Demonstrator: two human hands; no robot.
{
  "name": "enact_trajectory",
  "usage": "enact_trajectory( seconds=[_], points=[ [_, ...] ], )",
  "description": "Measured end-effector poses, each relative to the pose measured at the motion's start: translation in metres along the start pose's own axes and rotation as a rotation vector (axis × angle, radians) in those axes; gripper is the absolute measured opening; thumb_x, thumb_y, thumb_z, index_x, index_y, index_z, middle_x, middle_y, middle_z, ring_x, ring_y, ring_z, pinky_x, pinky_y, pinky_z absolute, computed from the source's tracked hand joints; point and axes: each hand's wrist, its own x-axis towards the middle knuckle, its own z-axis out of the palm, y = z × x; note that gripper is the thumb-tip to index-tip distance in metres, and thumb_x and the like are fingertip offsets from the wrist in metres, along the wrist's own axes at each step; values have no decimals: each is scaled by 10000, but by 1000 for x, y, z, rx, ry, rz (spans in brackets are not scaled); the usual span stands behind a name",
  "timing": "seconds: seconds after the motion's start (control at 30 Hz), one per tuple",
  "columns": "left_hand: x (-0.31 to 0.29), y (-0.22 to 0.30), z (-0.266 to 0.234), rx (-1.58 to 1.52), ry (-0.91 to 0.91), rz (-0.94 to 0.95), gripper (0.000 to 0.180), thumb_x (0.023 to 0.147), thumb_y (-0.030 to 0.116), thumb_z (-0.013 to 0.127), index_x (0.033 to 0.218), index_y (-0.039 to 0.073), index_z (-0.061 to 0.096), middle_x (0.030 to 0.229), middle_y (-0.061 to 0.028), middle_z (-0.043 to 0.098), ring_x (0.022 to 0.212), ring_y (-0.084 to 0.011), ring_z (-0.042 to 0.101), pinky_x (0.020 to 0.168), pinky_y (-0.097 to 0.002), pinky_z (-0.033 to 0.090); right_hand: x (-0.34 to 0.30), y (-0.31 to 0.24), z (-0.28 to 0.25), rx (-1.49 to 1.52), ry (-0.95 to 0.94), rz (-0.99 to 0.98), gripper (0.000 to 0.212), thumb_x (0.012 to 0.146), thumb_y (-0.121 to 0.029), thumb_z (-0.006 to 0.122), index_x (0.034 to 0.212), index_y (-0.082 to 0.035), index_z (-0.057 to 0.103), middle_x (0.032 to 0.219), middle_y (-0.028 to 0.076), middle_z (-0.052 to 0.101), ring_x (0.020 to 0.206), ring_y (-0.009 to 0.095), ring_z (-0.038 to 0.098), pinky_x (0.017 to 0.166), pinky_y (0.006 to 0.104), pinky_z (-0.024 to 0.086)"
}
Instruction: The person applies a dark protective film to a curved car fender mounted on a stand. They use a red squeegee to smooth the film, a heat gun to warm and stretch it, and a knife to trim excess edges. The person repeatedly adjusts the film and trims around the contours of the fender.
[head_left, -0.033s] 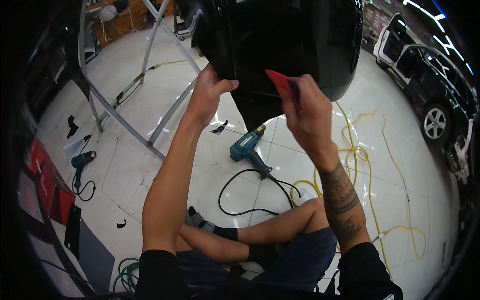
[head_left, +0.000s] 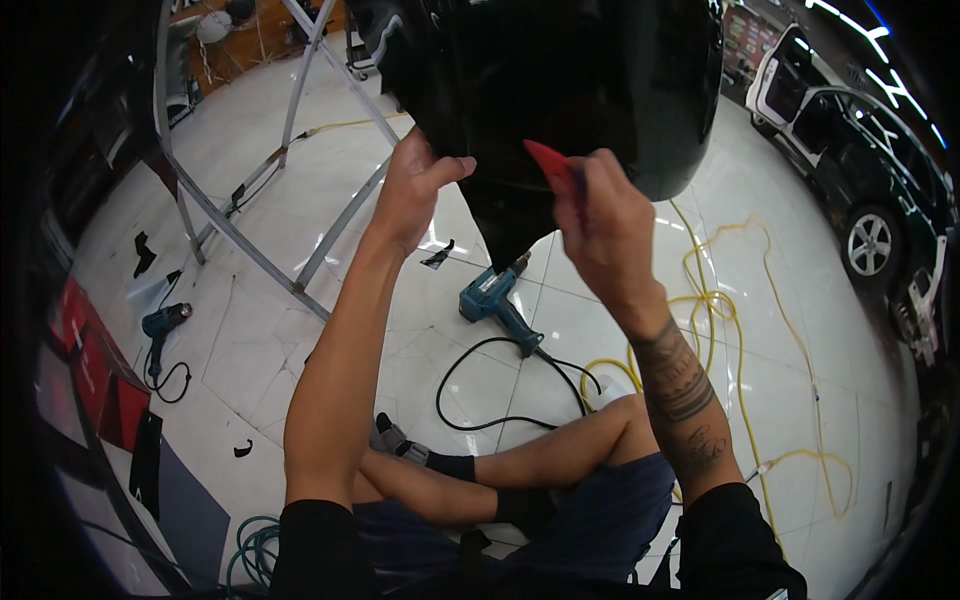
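A large glossy black panel [head_left: 560,80], curved like a car body part, fills the upper middle. Its lower part narrows to a dark pointed flap [head_left: 503,225] hanging down; whether this is loose film, I cannot tell. My left hand [head_left: 412,195] is closed on the panel's left edge, thumb in front and fingers hidden behind. In my right hand [head_left: 608,225] is a red squeegee [head_left: 547,163], its pointed end up against or just in front of the black surface. Below the flap a teal heat gun [head_left: 500,308] lies on the floor, its nozzle partly covered by the flap's tip.
Metal stand legs [head_left: 240,235] rise at the left. Beyond them lies a second heat gun [head_left: 165,320]. A yellow cord [head_left: 715,300] loops over the white tiled floor on the right. Black scraps [head_left: 438,255] are scattered about. At far right stands a dark car [head_left: 870,190].
My right hand and the squeegee have shifted slightly left. The flap's tip has dropped a little, over the heat gun's nozzle. My left hand stays in place.
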Motion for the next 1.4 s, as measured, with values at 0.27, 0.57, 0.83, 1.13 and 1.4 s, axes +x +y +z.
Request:
enact_trajectory(
  seconds=[0.27, 0.57, 0.83, 1.13, 1.4],
  points=[
    [11, -7, -11, 7, 33, 8, 606, 715, 98, 616, 1294, 10, 460, 1181, -105, 571, 1125, -214, 512, 1000, -350, 359, -23, 8, 36, -147, -352, -29, 115, 781, -75, 611, 855, -39, 531, 797, 104, 556, 664, 294, 607, 523, 402, 467],
    [-29, 14, -62, 225, -53, -149, 737, 771, 278, 663, 1419, 68, 381, 1291, -165, 539, 1187, -276, 535, 1041, -443, 367, -222, 22, -111, 120, -687, 458, 467, 749, -234, 761, 1132, -38, 577, 1005, 166, 640, 919, 350, 624, 795, 411, 488],
    [45, 123, -56, 131, 241, 236, 722, 829, 301, 730, 1402, 58, 363, 1219, -90, 582, 1077, -170, 552, 898, -355, 398, -260, -32, -162, -234, -480, 806, 514, 701, -120, 782, 1157, 7, 582, 1024, 184, 562, 956, 351, 551, 842, 389, 461],
    [87, 165, -60, 8, 300, 287, 560, 775, 196, 788, 1222, 77, 474, 998, 3, 649, 884, -75, 558, 728, -303, 363, -46, -99, -210, 494, 341, -227, 277, 808, -160, 640, 1048, -24, 611, 894, 70, 618, 714, 192, 561, 647, 312, 443],
    [85, 179, -32, 60, 97, 254, 418, 766, 102, 784, 1108, 54, 547, 945, -48, 670, 825, -136, 655, 719, -292, 530, 11, -159, -216, 220, -198, -444, 178, 877, -103, 600, 1044, -41, 606, 895, 130, 653, 683, 219, 633, 438, 269, 424]
  ],
)
